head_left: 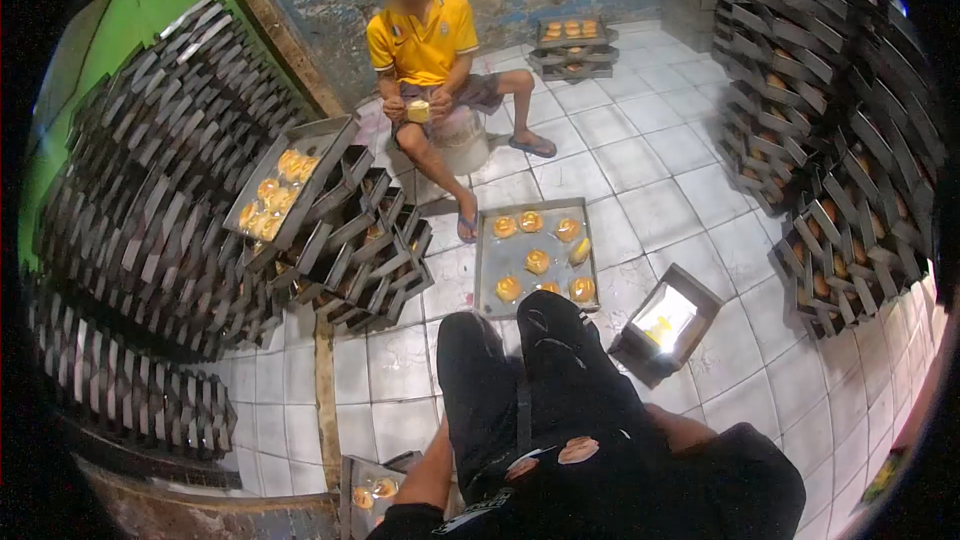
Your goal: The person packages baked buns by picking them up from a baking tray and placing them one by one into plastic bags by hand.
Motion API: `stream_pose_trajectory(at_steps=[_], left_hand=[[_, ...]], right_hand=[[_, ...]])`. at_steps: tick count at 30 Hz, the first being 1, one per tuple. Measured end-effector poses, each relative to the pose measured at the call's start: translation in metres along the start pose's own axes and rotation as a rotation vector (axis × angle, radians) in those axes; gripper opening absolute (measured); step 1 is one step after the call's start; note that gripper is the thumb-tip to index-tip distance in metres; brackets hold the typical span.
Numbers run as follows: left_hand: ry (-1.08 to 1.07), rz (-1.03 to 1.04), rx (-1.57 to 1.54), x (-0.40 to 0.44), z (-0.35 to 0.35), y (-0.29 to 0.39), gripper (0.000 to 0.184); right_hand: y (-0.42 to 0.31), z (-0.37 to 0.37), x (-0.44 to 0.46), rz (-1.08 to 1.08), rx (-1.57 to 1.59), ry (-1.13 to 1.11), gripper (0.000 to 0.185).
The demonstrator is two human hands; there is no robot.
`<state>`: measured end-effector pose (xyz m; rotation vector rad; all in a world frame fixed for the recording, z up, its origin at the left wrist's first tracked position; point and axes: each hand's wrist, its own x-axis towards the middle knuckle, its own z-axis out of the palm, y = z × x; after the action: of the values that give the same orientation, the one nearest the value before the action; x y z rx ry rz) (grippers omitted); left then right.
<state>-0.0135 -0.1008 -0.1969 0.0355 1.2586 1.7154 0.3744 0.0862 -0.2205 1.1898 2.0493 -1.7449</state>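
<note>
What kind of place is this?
Probably a small bakery: there are tall stacks of dark, rectangular metal trays, and round, golden buns sit in a shallow, grey metal tray on the white tiled floor.

The grey rectangular tray [510, 255] lies flat on the tiled floor [640, 180]. Round, golden-brown buns [537, 261] sit loosely spread inside it, their tops glossy (one at the near edge is partly hidden).
</note>
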Motion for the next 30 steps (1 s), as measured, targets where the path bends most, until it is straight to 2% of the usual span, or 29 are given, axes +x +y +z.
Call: stream_pose_trajectory(at_steps=[4, 7, 9, 11, 12, 13, 14, 15, 17, 19, 21, 23, 24, 25, 27, 28, 30], left_hand=[[0.130, -0.185, 0.339, -0.048, -0.061, -0.047, 0.047], [0.127, -0.285, 0.694, -0.081, -0.109, -0.072, 0.048], [0.037, -0.186, 0.991, -0.079, -0.142, -0.074, 0.048], [-0.012, 0.094, 1.214, -0.060, -0.175, -0.063, 0.048], [0.175, 0.104, 1.388, -0.049, -0.136, -0.024, 0.049], [0.313, 0.232, 0.926, -0.049, -0.099, 0.007, 0.048], [0.404, 0.334, 0.821, -0.086, 0.006, 0.071, 0.044], [0.360, 0.351, 0.676, -0.110, 0.074, 0.114, 0.042], [0.249, 0.600, 0.577, -0.115, 0.132, 0.142, 0.039], [0.130, 0.652, 0.781, -0.108, 0.155, 0.133, 0.038], [0.094, 0.948, 1.701, -0.110, 0.195, 0.132, 0.038], [0.036, 0.892, 1.774, -0.097, 0.209, 0.138, 0.039], [0.035, 0.839, 1.620, -0.091, 0.209, 0.139, 0.039], [0.035, 0.780, 1.469, -0.088, 0.210, 0.141, 0.040], [0.016, 0.696, 1.479, -0.085, 0.218, 0.154, 0.038], [0.011, 0.653, 1.446, -0.084, 0.220, 0.158, 0.035], [0.003, 0.585, 1.429, -0.084, 0.222, 0.164, 0.033]], right_hand=[[0.036, 0.012, -0.025, 0.114, -0.118, -0.034, 0.045], [0.045, -0.008, -0.025, 0.131, -0.260, 0.010, 0.043], [0.037, -0.033, -0.011, 0.072, -0.343, 0.098, 0.041], [0.017, -0.060, 0.019, -0.037, -0.379, 0.228, 0.041], [0.008, -0.070, 0.040, -0.090, -0.372, 0.281, 0.041], [-0.052, -0.082, 0.021, -0.075, -0.308, 0.325, 0.040], [-0.047, -0.094, 0.051, -0.094, -0.280, 0.261, 0.041], [-0.097, -0.101, 0.029, -0.083, -0.370, 0.449, 0.037], [-0.104, -0.111, 0.065, -0.121, -0.164, 0.590, 0.033], [-0.086, -0.116, 0.116, -0.060, -0.037, 0.531, 0.032], [-0.076, -0.118, 0.149, 0.007, 0.095, 0.481, 0.030], [-0.071, -0.121, 0.174, 0.054, 0.322, 0.361, 0.029], [-0.060, -0.124, 0.197, -0.068, 0.093, 0.376, 0.030], [-0.046, -0.123, 0.217, -0.049, 0.104, 0.362, 0.030], [-0.039, -0.122, 0.245, -0.053, 0.406, 0.434, 0.044], [-0.035, -0.127, 0.268, -0.036, 0.418, 0.425, 0.044], [-0.008, -0.132, 0.331, -0.133, 0.284, 0.672, 0.055]])
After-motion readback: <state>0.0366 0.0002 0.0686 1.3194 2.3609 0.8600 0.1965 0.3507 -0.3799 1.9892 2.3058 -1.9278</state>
